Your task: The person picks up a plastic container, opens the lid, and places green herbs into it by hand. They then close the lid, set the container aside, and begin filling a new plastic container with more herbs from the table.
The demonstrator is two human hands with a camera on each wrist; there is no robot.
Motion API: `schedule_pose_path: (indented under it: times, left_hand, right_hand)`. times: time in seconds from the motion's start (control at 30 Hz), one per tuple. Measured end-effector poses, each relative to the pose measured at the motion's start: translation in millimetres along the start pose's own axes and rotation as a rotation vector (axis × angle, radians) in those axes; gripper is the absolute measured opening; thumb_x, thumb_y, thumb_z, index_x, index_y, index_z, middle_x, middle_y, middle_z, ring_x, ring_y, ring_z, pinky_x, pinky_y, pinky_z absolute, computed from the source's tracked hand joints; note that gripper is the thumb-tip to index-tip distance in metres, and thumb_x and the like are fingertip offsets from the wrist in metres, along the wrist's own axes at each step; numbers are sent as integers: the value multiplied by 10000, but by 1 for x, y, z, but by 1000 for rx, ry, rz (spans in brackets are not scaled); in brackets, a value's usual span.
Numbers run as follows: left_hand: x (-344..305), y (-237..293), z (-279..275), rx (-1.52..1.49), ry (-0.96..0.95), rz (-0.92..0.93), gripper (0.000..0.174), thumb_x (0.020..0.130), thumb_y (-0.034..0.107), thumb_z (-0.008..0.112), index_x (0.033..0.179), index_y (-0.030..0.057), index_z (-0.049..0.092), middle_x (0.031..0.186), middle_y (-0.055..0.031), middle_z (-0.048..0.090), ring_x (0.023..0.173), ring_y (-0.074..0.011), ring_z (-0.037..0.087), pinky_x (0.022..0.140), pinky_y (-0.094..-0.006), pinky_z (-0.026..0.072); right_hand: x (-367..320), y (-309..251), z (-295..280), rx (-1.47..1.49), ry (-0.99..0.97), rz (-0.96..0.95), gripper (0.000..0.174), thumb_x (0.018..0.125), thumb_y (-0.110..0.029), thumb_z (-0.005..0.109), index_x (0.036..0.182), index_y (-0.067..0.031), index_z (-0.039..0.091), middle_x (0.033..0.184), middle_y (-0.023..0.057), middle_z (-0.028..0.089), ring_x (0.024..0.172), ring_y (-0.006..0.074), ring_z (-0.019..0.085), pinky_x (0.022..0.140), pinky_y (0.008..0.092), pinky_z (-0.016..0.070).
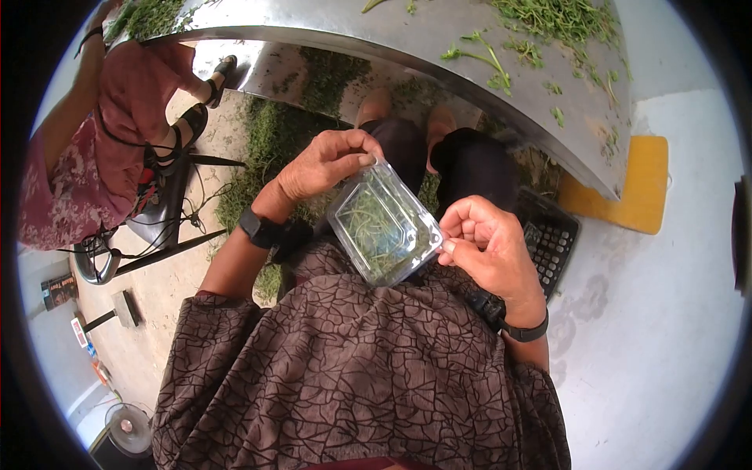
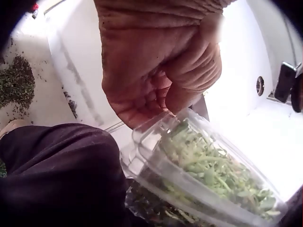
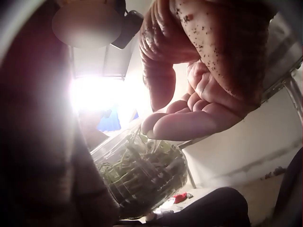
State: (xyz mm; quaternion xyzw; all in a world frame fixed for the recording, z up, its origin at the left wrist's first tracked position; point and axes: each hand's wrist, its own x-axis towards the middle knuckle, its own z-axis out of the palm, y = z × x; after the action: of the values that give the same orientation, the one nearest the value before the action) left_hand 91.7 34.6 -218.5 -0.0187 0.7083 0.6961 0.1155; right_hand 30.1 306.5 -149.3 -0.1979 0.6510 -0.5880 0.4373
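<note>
A clear plastic lidded box [image 1: 376, 223] filled with cut green sprigs is held over the lap, tilted in the head view. My left hand [image 1: 329, 163] pinches its far rim between thumb and fingers. At the near right corner, my right hand [image 1: 489, 247] grips the edge with thumb and forefinger. In the left wrist view, leafy greens [image 2: 213, 172] show through the clear wall, right below the fingertips. The right wrist view has the fingertips [image 3: 177, 126] at the box's rim, with dark specks of dirt on the hand.
A metal table [image 1: 439, 39] with scattered greens [image 1: 560, 19] stands in front. More greens [image 1: 270, 149] lie on the floor beneath. A black crate [image 1: 554, 243] sits at the right, near a yellow board [image 1: 627, 188]. Another person [image 1: 102, 157] sits at the left, and a fan [image 1: 128, 427] stands behind.
</note>
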Motion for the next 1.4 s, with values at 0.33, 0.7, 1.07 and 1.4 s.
schedule_pose_path:
  times: [0.33,0.7,1.07,1.4]
  left_hand:
    - [-15,41,-2,48,30,94,112,888,101,583,893,14,652,840,-22,608,774,-101,556,702,-255,441]
    - [4,57,22,68,-16,304,135,860,78,615,953,9,686,834,-43,600,757,-143,541,704,-284,440]
    - [-20,42,22,-147,129,28,637,791,352,725,1282,11,505,1199,-128,574,1125,-219,554,992,-369,424]
    - [-19,49,49,-421,95,26,1087,614,339,848,1461,36,238,1349,-109,465,1243,-210,458,1070,-364,340]
  right_hand:
    - [-5,-2,-9,23,-95,-53,97,787,22,592,883,25,604,784,59,632,736,74,606,653,222,483]
    - [19,-8,-2,-129,-144,-249,785,764,-296,775,1352,51,388,1216,176,562,1109,237,563,960,379,444]
    - [12,-12,7,-99,95,-245,599,766,-49,696,1289,28,415,1158,146,601,1060,194,598,905,323,477]
    - [14,-10,16,-40,231,-416,655,762,-98,739,1291,51,382,1214,180,566,1099,235,586,930,346,465]
